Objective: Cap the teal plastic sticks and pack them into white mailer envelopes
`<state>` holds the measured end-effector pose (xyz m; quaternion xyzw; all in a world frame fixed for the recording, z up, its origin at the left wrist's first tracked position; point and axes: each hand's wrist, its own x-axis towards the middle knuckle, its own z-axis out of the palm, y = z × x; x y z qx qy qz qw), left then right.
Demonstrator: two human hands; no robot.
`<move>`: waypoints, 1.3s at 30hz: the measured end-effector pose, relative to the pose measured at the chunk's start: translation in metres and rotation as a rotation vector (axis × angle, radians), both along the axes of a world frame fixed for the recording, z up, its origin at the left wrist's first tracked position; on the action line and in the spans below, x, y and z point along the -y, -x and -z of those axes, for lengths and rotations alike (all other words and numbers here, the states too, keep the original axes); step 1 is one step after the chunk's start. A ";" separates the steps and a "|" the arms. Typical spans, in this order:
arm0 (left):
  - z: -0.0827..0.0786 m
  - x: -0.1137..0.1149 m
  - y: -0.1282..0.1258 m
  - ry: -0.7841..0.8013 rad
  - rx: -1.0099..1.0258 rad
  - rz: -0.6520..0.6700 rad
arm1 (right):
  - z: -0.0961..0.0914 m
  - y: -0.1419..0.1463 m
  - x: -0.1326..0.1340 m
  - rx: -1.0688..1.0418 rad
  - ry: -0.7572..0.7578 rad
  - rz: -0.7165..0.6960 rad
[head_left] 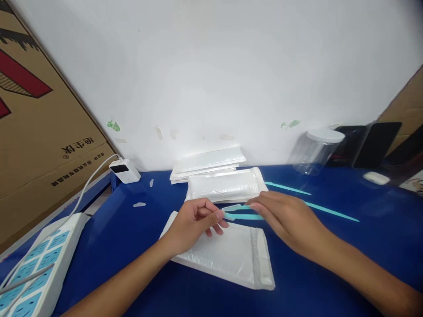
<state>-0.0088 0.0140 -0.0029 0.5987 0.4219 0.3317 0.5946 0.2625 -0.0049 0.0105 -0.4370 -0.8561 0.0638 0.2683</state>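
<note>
My left hand (201,220) pinches the near ends of slim turquoise eyebrow razors (244,216) between thumb and forefinger; its other fingers curl loosely below. A whitish translucent blade cover (232,208) shows at the end of one. From the right, my right hand (284,215) has thumb and fingers closed on the razors, covering their middle. Below my hands lies a white bubble mailer (224,255). One turquoise razor (287,188) rests on the table beyond my right hand. Another turquoise length (333,212) emerges beside that hand; whether it is held is hidden.
More white bubble mailers (228,184) are stacked against the wall. Two small translucent covers (139,204) lie at the left of the blue table (132,259). Around them are a power strip (42,268), a white device (125,171), a clear jar (317,152) and a white case (376,178).
</note>
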 end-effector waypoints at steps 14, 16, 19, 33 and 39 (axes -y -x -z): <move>0.002 0.002 -0.001 -0.020 0.051 -0.051 | 0.007 0.003 0.001 -0.084 0.061 -0.057; 0.002 0.002 -0.002 -0.007 0.067 -0.039 | 0.006 0.006 0.003 -0.067 0.073 -0.082; 0.002 0.002 -0.003 0.010 0.080 -0.022 | 0.005 0.008 0.004 -0.041 0.146 -0.113; -0.005 0.006 0.003 -0.257 -0.193 0.051 | -0.003 0.010 0.020 0.035 0.359 -0.093; -0.039 -0.037 0.096 -0.750 -0.977 -0.236 | -0.011 -0.037 -0.017 -0.044 0.219 0.201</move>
